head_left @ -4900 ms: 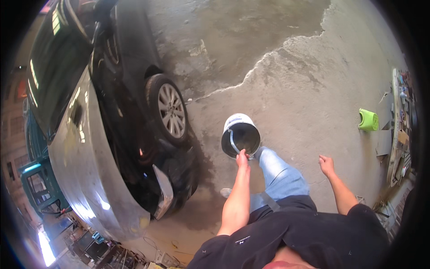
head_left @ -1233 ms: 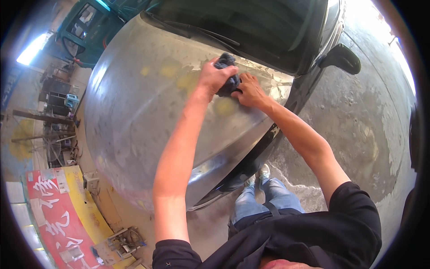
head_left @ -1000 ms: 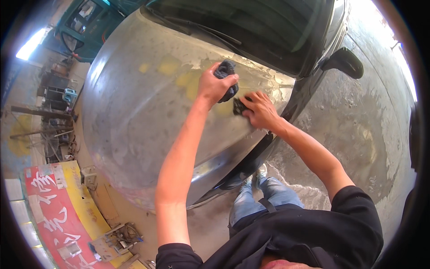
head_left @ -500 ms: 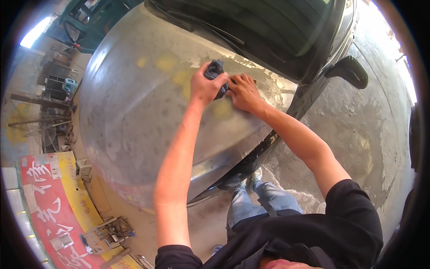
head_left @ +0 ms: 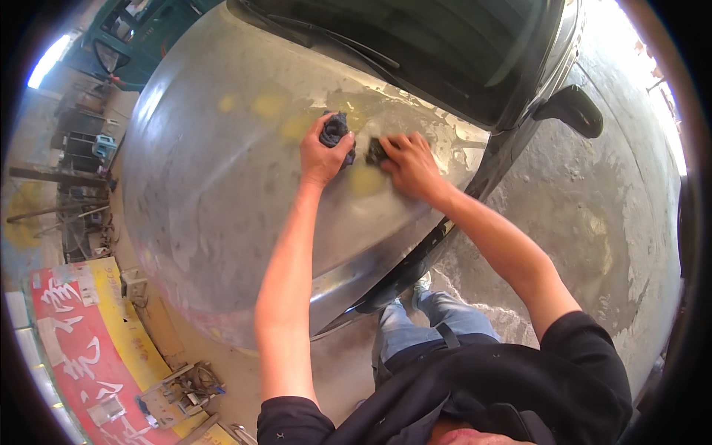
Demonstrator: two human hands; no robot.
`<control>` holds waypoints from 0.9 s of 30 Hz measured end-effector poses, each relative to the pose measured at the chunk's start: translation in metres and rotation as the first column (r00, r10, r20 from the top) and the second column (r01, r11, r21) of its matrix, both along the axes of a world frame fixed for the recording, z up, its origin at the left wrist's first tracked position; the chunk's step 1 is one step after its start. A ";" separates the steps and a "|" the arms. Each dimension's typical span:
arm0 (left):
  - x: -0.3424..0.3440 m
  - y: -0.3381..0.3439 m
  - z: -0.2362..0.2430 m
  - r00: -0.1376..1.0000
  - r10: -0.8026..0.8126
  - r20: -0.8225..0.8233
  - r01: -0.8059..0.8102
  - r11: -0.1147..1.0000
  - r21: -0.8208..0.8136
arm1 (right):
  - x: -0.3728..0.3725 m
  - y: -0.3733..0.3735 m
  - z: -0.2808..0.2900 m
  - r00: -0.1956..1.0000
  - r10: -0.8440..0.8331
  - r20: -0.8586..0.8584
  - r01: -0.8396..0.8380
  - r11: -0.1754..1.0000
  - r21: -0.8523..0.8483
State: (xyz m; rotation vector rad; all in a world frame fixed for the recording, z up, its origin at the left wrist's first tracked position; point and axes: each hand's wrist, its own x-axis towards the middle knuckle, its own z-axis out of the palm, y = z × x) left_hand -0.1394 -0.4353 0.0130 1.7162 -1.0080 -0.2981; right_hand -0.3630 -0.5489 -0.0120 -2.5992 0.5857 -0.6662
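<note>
A car hood (head_left: 222, 193), bare grey with yellowish patches and flaking paint near the windshield, lies under both hands. My left hand (head_left: 320, 159) is closed round a crumpled dark blue-grey cloth (head_left: 335, 129) over the middle of the hood. Just to its right, my right hand (head_left: 415, 167) rests low on the hood, fingers bent over a small dark pad (head_left: 375, 152). Most of that pad is covered by the fingers, and its exact kind cannot be made out. A gap separates the cloth from the pad.
Beyond the hood are the windshield (head_left: 445, 52) and wipers (head_left: 348, 44); a black side mirror (head_left: 575, 113) juts out right. A green vehicle (head_left: 159, 41) stands far left. Metal stands and a red-yellow sign board (head_left: 81, 348) lie along the left.
My hands, close together at the cloth before, have drawn apart. The left hand with the cloth has shifted left, and the dark pad under my right fingers now shows more.
</note>
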 end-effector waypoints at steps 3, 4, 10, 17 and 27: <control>0.025 0.013 -0.003 0.993 -0.054 0.109 0.054 0.999 -0.005 | -0.038 0.026 0.004 0.998 0.051 -0.032 -0.052 0.999 -0.015; 0.028 0.018 -0.004 0.990 -0.070 0.123 0.071 0.997 -0.004 | -0.027 0.019 0.004 1.000 0.029 -0.007 -0.030 0.999 -0.026; 0.003 0.020 -0.022 0.985 0.003 0.173 0.012 0.996 -0.088 | 0.021 -0.022 0.004 0.995 -0.100 0.031 0.101 0.994 -0.029; 0.006 0.005 -0.016 0.964 0.044 0.262 -0.035 0.999 -0.037 | 0.016 -0.015 0.005 0.981 -0.184 -0.062 0.180 0.981 -0.066; 0.020 -0.001 -0.028 0.965 0.138 0.222 -0.134 0.990 -0.032 | -0.012 0.007 -0.002 0.985 -0.169 -0.019 0.169 0.985 -0.023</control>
